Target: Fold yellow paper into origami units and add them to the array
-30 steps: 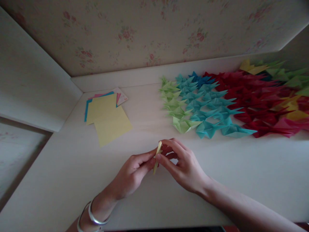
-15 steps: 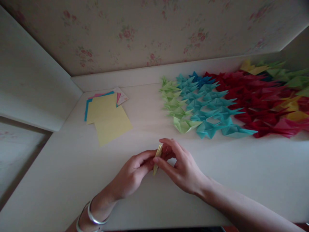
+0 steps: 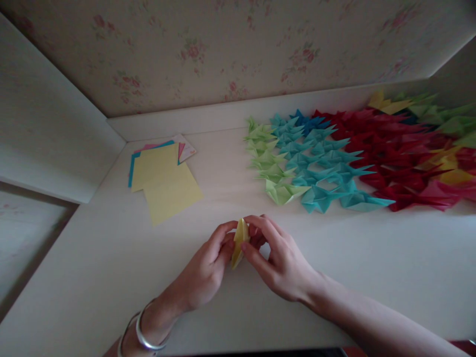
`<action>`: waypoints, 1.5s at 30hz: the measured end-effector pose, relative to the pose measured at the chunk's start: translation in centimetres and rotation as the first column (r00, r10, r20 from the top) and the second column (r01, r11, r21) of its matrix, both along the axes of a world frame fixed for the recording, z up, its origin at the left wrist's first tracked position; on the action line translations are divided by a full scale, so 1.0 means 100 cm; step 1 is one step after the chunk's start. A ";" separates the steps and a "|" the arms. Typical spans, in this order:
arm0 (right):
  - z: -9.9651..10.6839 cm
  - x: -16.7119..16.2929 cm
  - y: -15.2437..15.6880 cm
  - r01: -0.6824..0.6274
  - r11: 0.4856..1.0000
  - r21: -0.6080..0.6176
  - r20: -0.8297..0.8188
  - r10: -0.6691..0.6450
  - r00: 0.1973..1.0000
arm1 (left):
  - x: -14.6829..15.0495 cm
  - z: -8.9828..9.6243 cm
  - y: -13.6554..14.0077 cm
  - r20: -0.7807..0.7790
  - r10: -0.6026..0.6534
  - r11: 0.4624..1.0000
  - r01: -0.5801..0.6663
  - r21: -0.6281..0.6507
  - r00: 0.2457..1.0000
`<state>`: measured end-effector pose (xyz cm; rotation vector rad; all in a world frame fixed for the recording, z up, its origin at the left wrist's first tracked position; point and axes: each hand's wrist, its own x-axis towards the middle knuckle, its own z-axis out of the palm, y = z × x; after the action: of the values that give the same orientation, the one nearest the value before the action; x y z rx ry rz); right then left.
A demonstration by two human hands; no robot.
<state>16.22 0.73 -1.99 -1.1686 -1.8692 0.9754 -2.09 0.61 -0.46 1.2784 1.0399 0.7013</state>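
A: Where is the folded yellow paper (image 3: 239,243)?

B: Just below the middle of the view; make it the centre of a clock. One pointed end aims just past 12 o'clock, the other between 6 and 7, and its sides part a little around a narrow hollow.

A: How is it held?

B: From both sides. The left hand (image 3: 206,270), at 8 o'clock, has thumb and fingers clamped on it. The right hand (image 3: 280,260), between 3 and 4, pinches it too, thumb against the near face, other fingers partly hidden behind. I can't tell whether its lower end touches the white tabletop (image 3: 223,317).

A: Anything on the wrists?

B: Silver bangles (image 3: 143,333) on the left one, out toward 8 o'clock.

A: And at 10?

B: Two overlapping yellow paper squares (image 3: 173,191), with edges of a blue sheet (image 3: 132,173) and a pink sheet (image 3: 181,150) showing beneath. A white printed packet (image 3: 187,148) sticks out from the pile at 11.

A: What's over on the right?

B: Rows of pointed origami: pale-green figures (image 3: 282,192) at 1 o'clock, teal figures (image 3: 320,199) beside them at 2, then red figures (image 3: 383,148) farther out.

A: And 12?

B: Floral wallpaper (image 3: 193,52), beyond the table's back edge.
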 end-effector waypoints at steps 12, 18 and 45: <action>-0.004 -0.003 -0.008 -0.034 0.939 0.342 0.223 -0.046 0.974 | 0.002 -0.001 0.001 0.048 0.058 0.998 -0.057 -0.010 0.997; -0.006 -0.001 0.001 0.141 0.975 0.173 0.003 -0.144 0.990 | 0.000 0.002 0.003 0.207 -0.016 0.985 0.051 -0.163 0.978; -0.007 -0.001 -0.001 0.067 0.840 0.539 -0.006 -0.076 0.997 | -0.003 -0.001 0.007 0.267 0.172 0.913 -0.052 -0.404 0.948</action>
<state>16.15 0.58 -2.67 -0.8891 -1.9205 0.3475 -2.35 1.29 -0.56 0.7409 0.9509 0.7052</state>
